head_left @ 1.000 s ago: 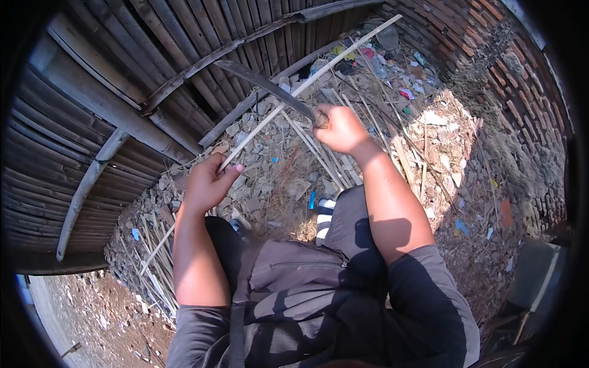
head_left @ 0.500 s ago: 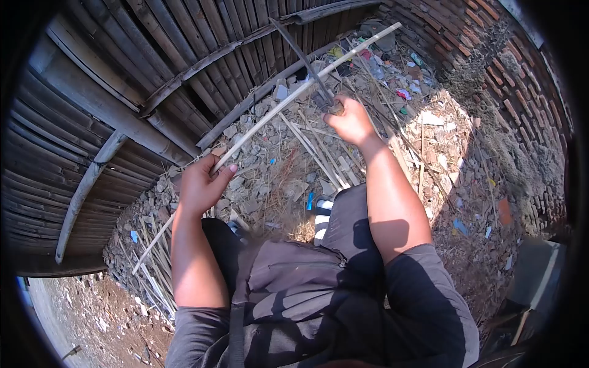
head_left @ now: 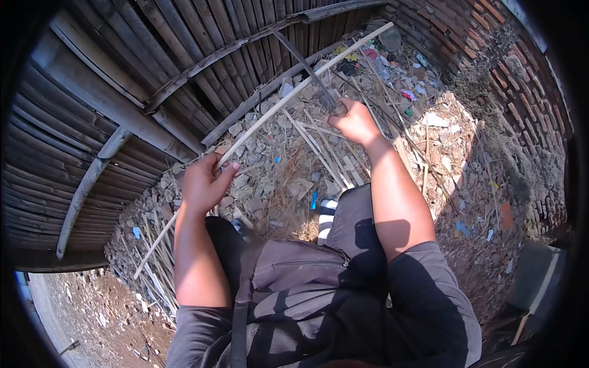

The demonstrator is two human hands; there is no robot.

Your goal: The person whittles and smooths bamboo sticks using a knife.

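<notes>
A long pale bamboo strip [head_left: 276,109] slants from the lower left up to the far right, passing beneath my left forearm. My left hand [head_left: 205,183] is closed around it, thumb on top. In my right hand [head_left: 356,122], the fingers wrap the short handle of a machete [head_left: 305,63], whose narrow dark blade points up and left toward the bamboo wall. The blade crosses the strip near its far part; whether they touch I cannot tell.
Several loose bamboo strips [head_left: 316,150] lie on rubble between my feet and the wall, with more [head_left: 161,260] at left. A bamboo slat wall [head_left: 202,61] stands at left and ahead, a brick wall [head_left: 527,110] at right. Litter [head_left: 408,95] fills the far corner.
The machete has turned slightly in my right hand, and its blade tip sits a little lower. My left hand keeps its hold on the strip. The view has shifted slightly.
</notes>
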